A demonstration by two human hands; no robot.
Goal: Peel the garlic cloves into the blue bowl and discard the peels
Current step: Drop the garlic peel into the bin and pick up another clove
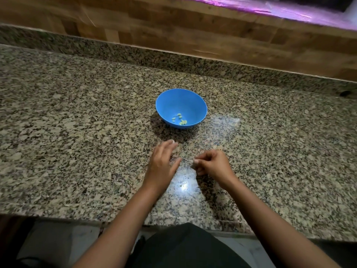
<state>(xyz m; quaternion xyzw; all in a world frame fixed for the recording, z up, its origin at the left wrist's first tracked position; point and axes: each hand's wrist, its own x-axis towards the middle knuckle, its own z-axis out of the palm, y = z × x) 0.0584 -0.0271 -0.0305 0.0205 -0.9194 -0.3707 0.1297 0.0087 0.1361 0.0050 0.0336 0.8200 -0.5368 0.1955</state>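
Observation:
A blue bowl [181, 97] stands on the speckled granite counter [77, 132], and several pale peeled garlic cloves [179, 119] lie at its bottom. My left hand [164, 163] hovers just in front of the bowl, flat and blurred, fingers spread, holding nothing. To its right, my right hand [210, 164] is curled with thumb and fingertips pinched together; whatever sits in the pinch is too small and hidden to make out. No loose peels or unpeeled cloves show up against the counter's pattern.
A granite upstand [173, 59] and a wooden wall [193, 29] close off the back. The counter's front edge [96, 219] runs just before my body. A small dark spot [344, 93] lies at the far right. A bright light reflection [183, 184] sits between my wrists.

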